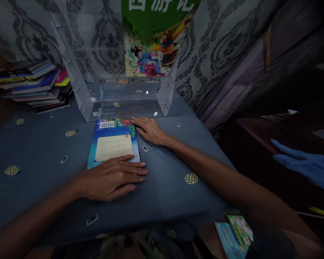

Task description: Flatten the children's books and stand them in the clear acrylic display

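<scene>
A person's left hand (113, 178) lies palm down, fingers stretched out, across the lower edge of a blue book (115, 147). The right hand (148, 130) is flattened too, its fingertips at the book's upper right corner. The blue book lies back cover up, barcode at its far end, on a dark blue tablecloth (162, 194). Just beyond the book stands a clear rack (79, 97) holding a green illustrated book (153, 46). To the blue book's far left is a stack of books (40, 86); well to its right, a blue glove (310, 163).
</scene>
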The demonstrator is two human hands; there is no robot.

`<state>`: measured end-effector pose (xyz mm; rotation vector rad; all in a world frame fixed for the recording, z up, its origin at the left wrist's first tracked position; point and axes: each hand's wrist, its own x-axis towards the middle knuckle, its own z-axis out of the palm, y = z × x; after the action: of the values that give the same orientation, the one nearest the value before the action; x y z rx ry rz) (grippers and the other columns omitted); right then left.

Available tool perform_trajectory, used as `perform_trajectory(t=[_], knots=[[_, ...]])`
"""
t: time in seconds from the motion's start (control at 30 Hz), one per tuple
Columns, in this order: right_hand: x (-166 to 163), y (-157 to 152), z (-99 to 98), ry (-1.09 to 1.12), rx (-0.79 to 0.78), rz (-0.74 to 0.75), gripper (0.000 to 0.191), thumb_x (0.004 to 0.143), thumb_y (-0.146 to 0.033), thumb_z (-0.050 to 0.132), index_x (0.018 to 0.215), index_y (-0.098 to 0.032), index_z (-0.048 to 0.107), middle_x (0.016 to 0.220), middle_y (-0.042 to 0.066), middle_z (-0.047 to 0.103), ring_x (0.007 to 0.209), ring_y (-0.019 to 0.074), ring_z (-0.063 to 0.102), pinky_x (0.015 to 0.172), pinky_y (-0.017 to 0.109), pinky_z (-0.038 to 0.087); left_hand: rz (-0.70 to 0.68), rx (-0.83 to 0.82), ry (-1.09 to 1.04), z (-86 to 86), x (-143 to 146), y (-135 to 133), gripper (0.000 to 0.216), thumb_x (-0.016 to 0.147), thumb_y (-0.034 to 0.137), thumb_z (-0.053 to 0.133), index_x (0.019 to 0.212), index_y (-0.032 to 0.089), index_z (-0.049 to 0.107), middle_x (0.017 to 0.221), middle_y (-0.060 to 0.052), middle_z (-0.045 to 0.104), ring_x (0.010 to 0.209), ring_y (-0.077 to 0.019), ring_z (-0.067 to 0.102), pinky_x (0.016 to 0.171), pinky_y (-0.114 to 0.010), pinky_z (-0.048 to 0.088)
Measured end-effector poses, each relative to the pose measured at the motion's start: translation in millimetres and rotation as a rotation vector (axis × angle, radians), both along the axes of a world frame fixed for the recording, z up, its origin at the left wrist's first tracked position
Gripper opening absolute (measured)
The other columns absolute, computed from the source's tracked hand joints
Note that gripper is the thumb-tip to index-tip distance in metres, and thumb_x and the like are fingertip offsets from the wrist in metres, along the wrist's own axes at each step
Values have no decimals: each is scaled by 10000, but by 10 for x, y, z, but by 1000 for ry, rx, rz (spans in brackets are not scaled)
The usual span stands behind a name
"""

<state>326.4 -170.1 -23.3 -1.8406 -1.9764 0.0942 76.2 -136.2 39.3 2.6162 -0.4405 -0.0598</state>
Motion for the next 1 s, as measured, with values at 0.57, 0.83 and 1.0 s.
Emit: perform_trajectory(t=[0.57, 0.83, 1.0], knots=[[-4, -4, -10, -26, 22, -6, 437, 1048, -306, 373, 1443, -209, 534, 1489, 91, 546, 1389, 221, 486, 1137, 439, 369, 174, -157, 61, -72, -8, 129, 448, 1072, 373, 353, 1501, 291, 452, 1567, 1, 440, 1490, -208, 337, 1252, -445, 259], [5, -4, -10, -8, 28, -4, 433, 1039, -288, 373, 1425, -213, 556, 1482, 93, 552, 1367, 232, 514, 1126, 457, 396, 532, 204, -78, -441, 445, 736, 646, 1059, 535, 250, 1543, 123, 363, 1630, -119, 308, 1529, -221, 237, 1265, -417, 187], [5, -12, 13, -4, 19, -4, 439, 1036, -298, 369, 1435, -242, 544, 1500, 76, 533, 1381, 241, 500, 1138, 493, 384, 653, 235, -108, -495, 349, 1111, 620, 1048, 549, 236, 1522, 188, 407, 1589, -89, 404, 1494, -227, 334, 1241, -452, 248]])
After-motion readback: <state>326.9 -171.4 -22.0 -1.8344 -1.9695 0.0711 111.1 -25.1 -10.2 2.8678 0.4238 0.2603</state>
